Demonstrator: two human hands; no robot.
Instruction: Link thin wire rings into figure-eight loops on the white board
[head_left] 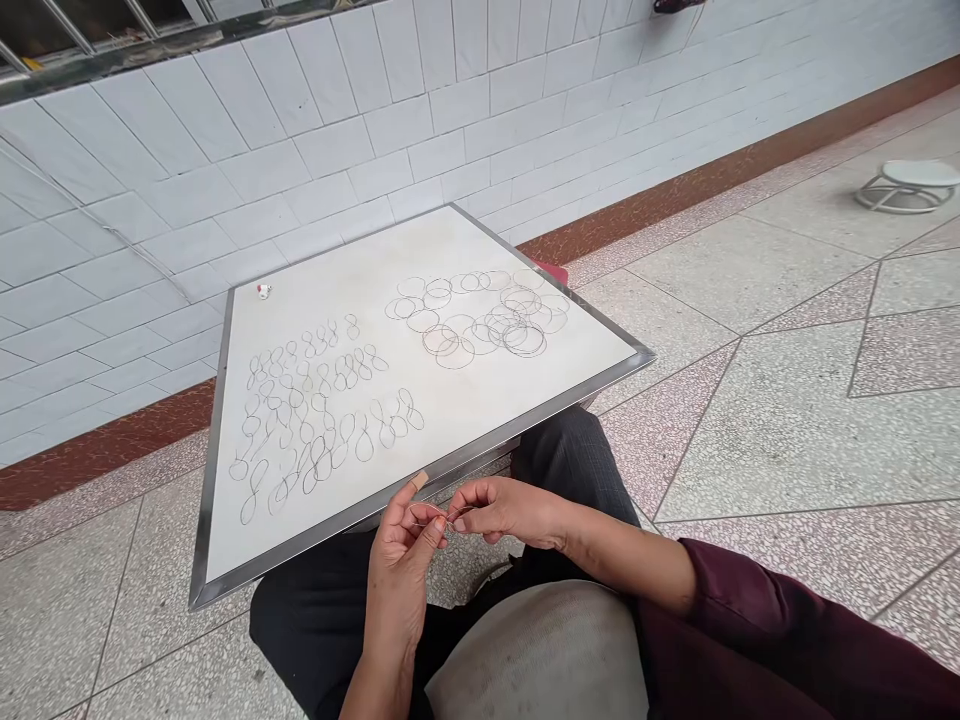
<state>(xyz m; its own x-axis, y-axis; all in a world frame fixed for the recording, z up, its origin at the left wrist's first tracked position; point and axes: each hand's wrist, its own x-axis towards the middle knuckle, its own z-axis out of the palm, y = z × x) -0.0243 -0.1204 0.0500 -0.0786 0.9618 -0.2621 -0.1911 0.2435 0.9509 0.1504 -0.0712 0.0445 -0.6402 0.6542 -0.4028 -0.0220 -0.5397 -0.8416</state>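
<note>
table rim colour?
The table rim is silvery grey; see the head view, along the near edge.

Eights left, rings right on the table

The eights [322, 455] lie in rows on the left half of the table [360, 300]; the rings [487, 325] overlap on the right half. A trinket [264, 291] sits in the far left corner, beyond the eights. The wall [450, 110] runs behind the table. Before the near edge, the left hand [401, 560] and right hand [514, 512] meet at a wire [426, 506]. Far right, well apart from the table, a stool [919, 173] stands on the floor [817, 420].
</note>
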